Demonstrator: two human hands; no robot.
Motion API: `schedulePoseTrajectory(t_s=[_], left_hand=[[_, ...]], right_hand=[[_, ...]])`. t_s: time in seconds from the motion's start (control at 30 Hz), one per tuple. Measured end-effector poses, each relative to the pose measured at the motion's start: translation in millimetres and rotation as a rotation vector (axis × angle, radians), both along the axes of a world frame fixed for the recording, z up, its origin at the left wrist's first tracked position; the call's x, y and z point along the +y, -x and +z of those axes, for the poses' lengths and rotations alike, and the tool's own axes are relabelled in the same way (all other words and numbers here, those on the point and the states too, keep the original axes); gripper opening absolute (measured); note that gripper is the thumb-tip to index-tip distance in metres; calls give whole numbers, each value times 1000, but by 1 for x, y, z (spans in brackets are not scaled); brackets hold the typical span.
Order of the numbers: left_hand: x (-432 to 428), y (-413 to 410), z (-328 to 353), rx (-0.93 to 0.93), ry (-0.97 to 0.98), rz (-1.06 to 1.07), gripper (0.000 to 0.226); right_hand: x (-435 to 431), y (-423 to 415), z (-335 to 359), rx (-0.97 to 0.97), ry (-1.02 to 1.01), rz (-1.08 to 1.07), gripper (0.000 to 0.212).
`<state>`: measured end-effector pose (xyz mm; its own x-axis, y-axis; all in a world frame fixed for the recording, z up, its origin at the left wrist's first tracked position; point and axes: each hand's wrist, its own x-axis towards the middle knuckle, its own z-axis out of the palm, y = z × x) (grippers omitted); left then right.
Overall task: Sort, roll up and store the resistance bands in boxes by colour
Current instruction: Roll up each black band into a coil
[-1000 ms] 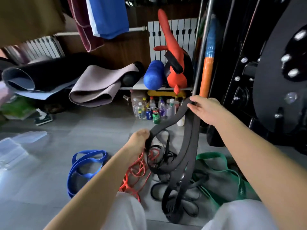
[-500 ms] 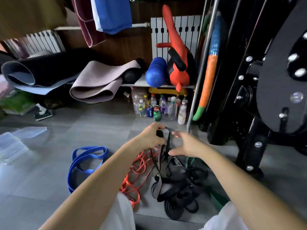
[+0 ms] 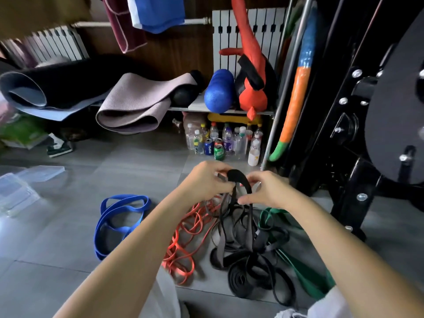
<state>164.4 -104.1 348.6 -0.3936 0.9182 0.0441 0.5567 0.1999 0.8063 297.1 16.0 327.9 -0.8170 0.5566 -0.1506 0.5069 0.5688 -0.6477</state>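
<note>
Upright black band (image 3: 237, 176), loop topmost, pinched by left grip (image 3: 204, 181) and right grip (image 3: 269, 191)

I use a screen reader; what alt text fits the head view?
A left hand and right hand pinch the looped top of a black band above a pile of black bands on the floor, with a blue band, orange band and green band beside it.

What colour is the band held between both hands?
Black. The head view shows the band, pinched by the left hand and right hand.
</note>
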Motion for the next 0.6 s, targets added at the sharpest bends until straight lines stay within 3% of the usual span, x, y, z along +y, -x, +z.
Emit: schedulePoseTrajectory(t_s=[0.1,0.23,0.37,0.47,0.6], left_hand=[[-5,2,5,-175,-102,-7,33],[-7,-4,8,-622,-276,-4,29],[-8,-2,12,-735,-318,22,25],[-14,5,14,-538,-243,60,32],[-16,8,5,103,122,40,37]], right_hand=[[0,-4,3,118,114,35,33],[-8,-8,2,197,232,25,28],[-8,-14,-1,223,231,-13,23],[0,-23,5,283,231,-99,26],[0,-32,11,199,46,-63,31]])
